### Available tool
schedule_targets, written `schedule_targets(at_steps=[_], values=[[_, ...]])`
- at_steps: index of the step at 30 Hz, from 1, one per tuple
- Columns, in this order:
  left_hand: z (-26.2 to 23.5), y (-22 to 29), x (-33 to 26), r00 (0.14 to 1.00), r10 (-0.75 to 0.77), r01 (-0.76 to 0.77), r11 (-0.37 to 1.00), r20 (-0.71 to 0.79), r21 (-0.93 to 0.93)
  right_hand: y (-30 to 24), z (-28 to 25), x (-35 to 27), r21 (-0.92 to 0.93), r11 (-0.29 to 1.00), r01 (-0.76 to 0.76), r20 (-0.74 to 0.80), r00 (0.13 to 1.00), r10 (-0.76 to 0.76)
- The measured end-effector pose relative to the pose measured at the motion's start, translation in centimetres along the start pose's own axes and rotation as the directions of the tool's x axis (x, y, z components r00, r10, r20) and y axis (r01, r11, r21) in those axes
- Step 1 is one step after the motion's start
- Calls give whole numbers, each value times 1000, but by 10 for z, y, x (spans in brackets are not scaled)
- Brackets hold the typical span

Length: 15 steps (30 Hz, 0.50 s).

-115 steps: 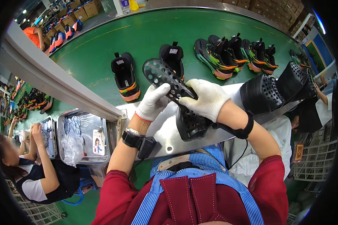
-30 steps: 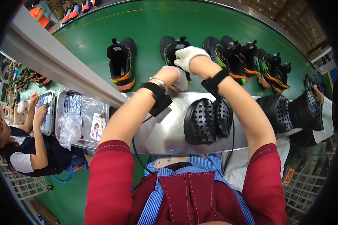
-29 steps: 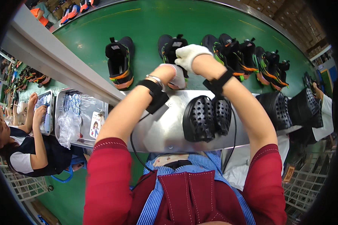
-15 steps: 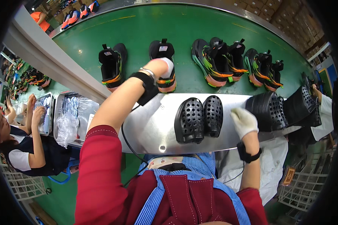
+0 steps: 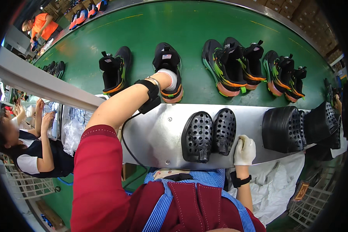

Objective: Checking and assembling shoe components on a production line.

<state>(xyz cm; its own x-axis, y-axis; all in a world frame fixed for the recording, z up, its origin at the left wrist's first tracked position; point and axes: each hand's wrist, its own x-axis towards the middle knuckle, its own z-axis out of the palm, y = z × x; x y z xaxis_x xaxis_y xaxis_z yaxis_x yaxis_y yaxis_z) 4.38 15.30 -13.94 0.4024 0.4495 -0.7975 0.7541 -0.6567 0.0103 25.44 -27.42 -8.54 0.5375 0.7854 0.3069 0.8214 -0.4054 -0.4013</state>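
Head view: hands at the metal shelf beside the green conveyor

Head camera looks down on a curved metal shelf (image 5: pixel 158 135), taken here as the landmark. Beyond its far edge runs the green conveyor belt (image 5: pixel 174 23), with wide bare green surface behind the shoes. The shelf's near edge meets the person's red apron. Bare metal lies open to the left of the soles; the right end is crowded.

Count on the belt: seven finished shoes visible, namely one black-and-orange shoe (image 5: pixel 115 69) far left, one shoe under the left hand (image 5: pixel 168 69), a pair with green accents (image 5: pixel 236 65), and further shoes to the right (image 5: pixel 284 73). Count on the shelf: two perforated black soles (image 5: pixel 208 133) side by side near the middle, plus a stack of black soles (image 5: pixel 297 125) at the right end; the stack's number cannot be told.

Left hand (image 5: pixel 167 79), gloved, arm stretched over the shelf's far edge, rests on the heel of the shoe just past that edge; whether its fingers clamp the shoe cannot be told. Right hand (image 5: pixel 244 150), gloved, lies at the shelf's near edge, fingers together and curled, touching the right sole's near end.
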Motion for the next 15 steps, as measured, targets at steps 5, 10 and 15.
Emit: schedule_targets(at_steps=[5,10,15], values=[[-10,3,-23,953,304,-303,949,-3,92,8,0,1,10,1000,-13,14,1000,13],[-11,12,-18,979,202,-201,964,12,173,10,-2,-1,20,1000,-8,16,1000,8],[12,29,22,991,133,-133,991,-3,-32,18,-4,-3,-14,998,-62,-12,998,62]])
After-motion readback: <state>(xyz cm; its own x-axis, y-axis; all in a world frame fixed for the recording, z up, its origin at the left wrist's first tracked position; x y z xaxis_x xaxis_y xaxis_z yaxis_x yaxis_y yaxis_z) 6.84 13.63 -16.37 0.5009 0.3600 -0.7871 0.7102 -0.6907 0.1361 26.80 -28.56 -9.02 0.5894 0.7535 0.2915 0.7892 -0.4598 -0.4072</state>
